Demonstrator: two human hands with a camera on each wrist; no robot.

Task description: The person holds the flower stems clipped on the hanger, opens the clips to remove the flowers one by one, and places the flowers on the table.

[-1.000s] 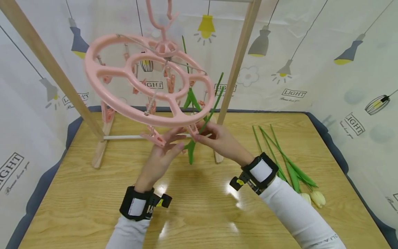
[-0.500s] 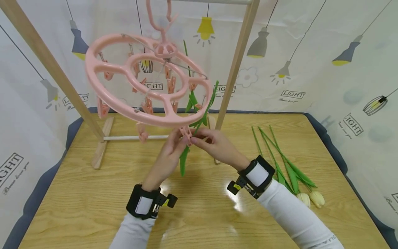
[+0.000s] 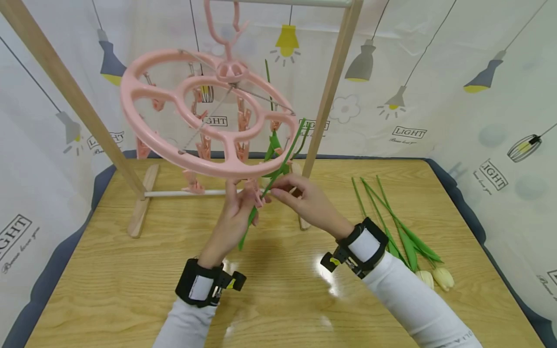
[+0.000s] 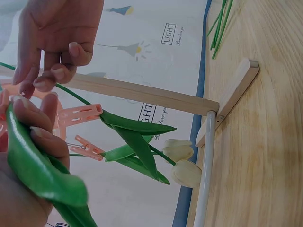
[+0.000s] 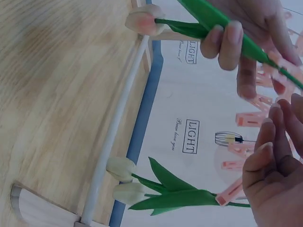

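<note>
My left hand (image 3: 237, 208) grips a tulip (image 5: 143, 21) by its green leaf and stem, flower downward, beneath the front of a pink round clip hanger (image 3: 204, 166). A pink clothespin (image 3: 256, 198) of the hanger is at the stem, right at the left fingertips. My right hand (image 3: 304, 195) is just right of that clothespin, fingers loosely bent with nothing seen between them. In the left wrist view, two white tulips (image 4: 184, 172) hang from other clothespins (image 4: 79, 115) behind my left hand.
The hanger's hook goes up to the top bar (image 3: 300, 2) of a wooden frame (image 3: 332, 92). A white rod (image 3: 174, 193) joins the frame's feet low down. More white tulips (image 3: 443, 279) lie on the table (image 3: 278, 299) at the right.
The hanger has turned slightly. My left hand has come onto the tulip and clothespin; my right hand, earlier at the stem and clothespin, has drawn a little to the right.
</note>
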